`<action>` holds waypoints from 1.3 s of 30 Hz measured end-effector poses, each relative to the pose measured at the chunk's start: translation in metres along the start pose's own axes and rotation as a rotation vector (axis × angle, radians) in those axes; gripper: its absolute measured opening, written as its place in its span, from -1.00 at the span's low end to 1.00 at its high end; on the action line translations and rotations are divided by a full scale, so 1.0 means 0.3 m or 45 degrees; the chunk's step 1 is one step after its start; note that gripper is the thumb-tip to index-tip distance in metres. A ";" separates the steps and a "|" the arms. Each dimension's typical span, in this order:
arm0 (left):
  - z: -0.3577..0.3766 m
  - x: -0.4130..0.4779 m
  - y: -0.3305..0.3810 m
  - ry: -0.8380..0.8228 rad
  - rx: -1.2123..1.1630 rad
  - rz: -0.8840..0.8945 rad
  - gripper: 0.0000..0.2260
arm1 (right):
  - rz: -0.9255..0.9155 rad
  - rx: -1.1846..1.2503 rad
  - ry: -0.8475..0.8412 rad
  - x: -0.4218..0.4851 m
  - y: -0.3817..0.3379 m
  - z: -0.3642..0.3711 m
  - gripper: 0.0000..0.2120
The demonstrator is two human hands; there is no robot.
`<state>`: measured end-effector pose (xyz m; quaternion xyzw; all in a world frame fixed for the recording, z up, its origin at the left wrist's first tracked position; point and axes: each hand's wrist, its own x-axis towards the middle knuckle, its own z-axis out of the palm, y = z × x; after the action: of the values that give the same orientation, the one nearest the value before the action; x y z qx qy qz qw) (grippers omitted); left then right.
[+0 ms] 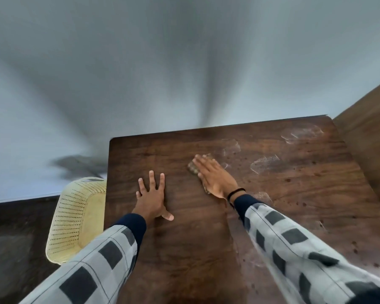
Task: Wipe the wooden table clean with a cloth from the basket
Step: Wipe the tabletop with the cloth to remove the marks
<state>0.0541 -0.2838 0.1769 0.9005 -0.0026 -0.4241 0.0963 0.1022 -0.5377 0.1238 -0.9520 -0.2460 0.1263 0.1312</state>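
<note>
Right grip point(213, 175): flat, pressing cloth point(193, 167).
Left grip point(152, 199): released, flat on worktop point(184, 249).
Risk: short strokes miss upper-right smears point(303, 133).

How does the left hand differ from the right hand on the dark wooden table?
The left hand lies bare on the dark wooden table, fingers spread; the right hand presses a pale crumpled cloth, fingers together. The right wrist wears a black band; the left wrist shows none. Both are flat, palm down, in checked sleeves.

Right hand point(213, 175) presses cloth point(193, 167) on table point(294, 194).
</note>
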 end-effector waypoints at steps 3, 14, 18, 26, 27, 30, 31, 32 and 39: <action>0.002 0.001 -0.005 0.012 -0.003 0.013 0.35 | 0.357 0.149 0.216 0.032 -0.073 0.019 -0.49; -0.006 0.008 0.015 -0.022 0.044 -0.021 0.35 | 0.373 0.125 0.261 0.257 0.040 -0.055 -0.49; -0.002 0.013 0.008 0.007 0.041 -0.002 0.35 | 0.438 0.167 0.347 0.231 -0.104 0.016 -0.49; -0.008 0.011 0.008 -0.015 0.042 -0.014 0.37 | 0.352 0.106 0.323 0.363 0.090 -0.049 -0.52; -0.005 0.009 0.007 -0.010 0.047 -0.015 0.37 | 0.470 0.177 0.394 0.356 0.078 -0.046 -0.53; -0.001 0.014 0.009 0.006 0.035 -0.007 0.37 | 0.680 0.224 0.550 0.307 -0.047 0.009 -0.52; -0.002 0.014 0.009 0.013 0.038 -0.002 0.36 | 0.615 0.214 0.540 0.285 -0.091 0.031 -0.52; -0.006 0.015 0.008 0.017 0.041 0.002 0.36 | 0.476 0.196 0.487 0.267 -0.121 0.046 -0.52; -0.002 0.010 -0.003 0.018 0.019 0.015 0.36 | 0.640 0.172 0.430 0.293 0.113 -0.046 -0.50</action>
<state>0.0565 -0.2831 0.1749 0.9040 -0.0105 -0.4173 0.0921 0.1956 -0.5247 0.1107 -0.9797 0.0313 0.0109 0.1978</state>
